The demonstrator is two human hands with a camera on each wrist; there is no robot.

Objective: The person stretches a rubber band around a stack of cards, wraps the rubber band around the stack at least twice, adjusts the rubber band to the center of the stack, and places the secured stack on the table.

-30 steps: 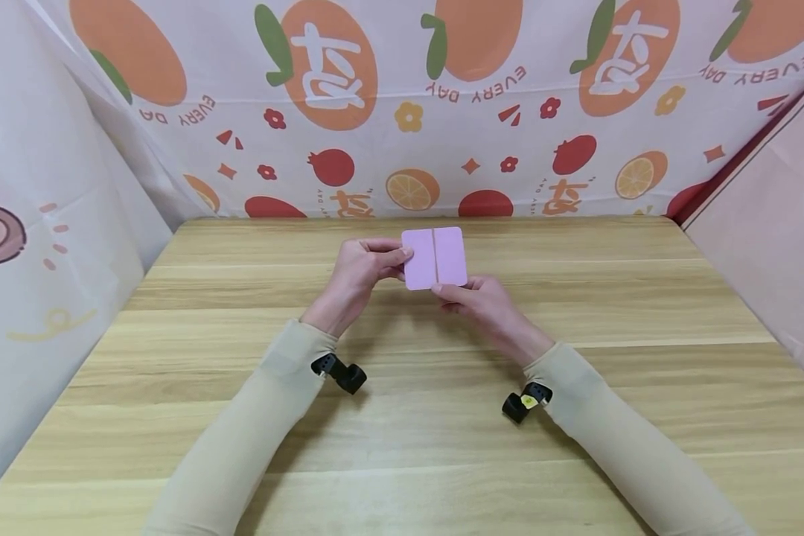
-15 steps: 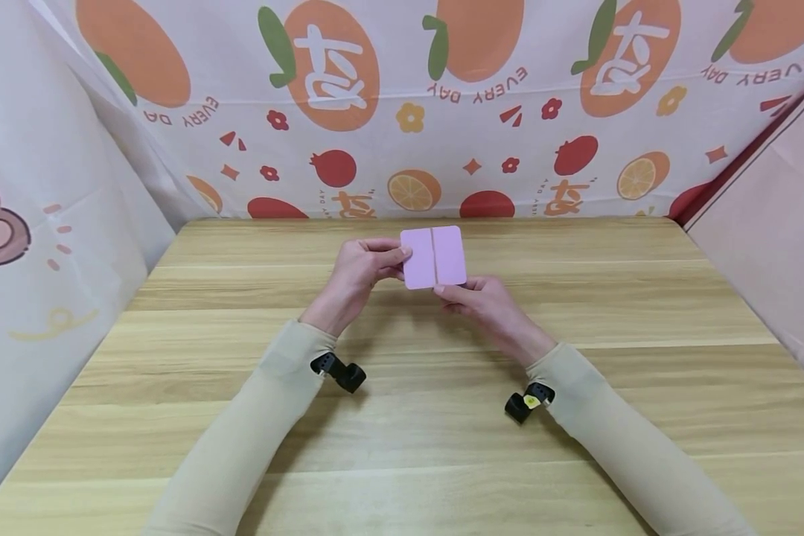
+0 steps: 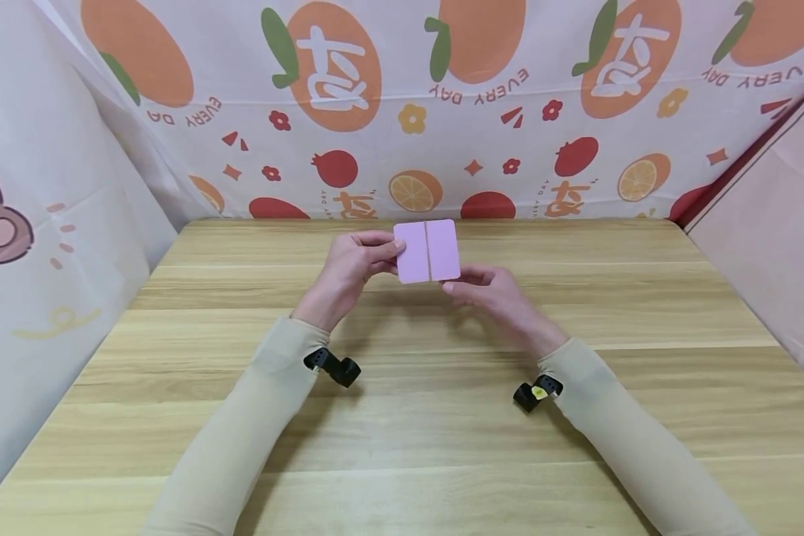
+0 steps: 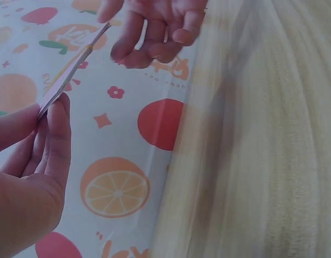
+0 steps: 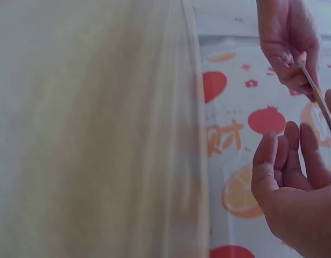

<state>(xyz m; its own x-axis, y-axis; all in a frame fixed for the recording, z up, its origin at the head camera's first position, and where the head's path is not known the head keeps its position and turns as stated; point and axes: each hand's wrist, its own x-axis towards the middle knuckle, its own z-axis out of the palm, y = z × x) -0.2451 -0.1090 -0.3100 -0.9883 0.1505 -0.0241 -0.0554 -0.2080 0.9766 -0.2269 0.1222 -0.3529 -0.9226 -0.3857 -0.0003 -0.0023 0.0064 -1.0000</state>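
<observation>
Held up over the far part of the table is a thin square stack of purple cards (image 3: 412, 257) with rounded corners. A narrow tan rubber band (image 3: 428, 251) runs across its middle. My left hand (image 3: 348, 272) pinches the stack's left edge between thumb and fingers; edge-on in the left wrist view, the card stack (image 4: 62, 82) shows thin layers. My right hand (image 3: 496, 298) is just below the stack's lower right corner in the head view. In the right wrist view, that right hand (image 5: 300, 199) has loosely bent fingers with nothing gripped.
The wooden table (image 3: 402, 417) stretches beneath both arms. A white fruit-print cloth (image 3: 442, 141) hangs right behind its far edge, with pale cloths at the left and right sides. A small black camera (image 3: 335, 367) sits on the left wrist, another camera (image 3: 536, 392) on the right.
My right hand has let go of the stack's lower edge and shifted right. My left hand has carried the card stack slightly left and up in the head view.
</observation>
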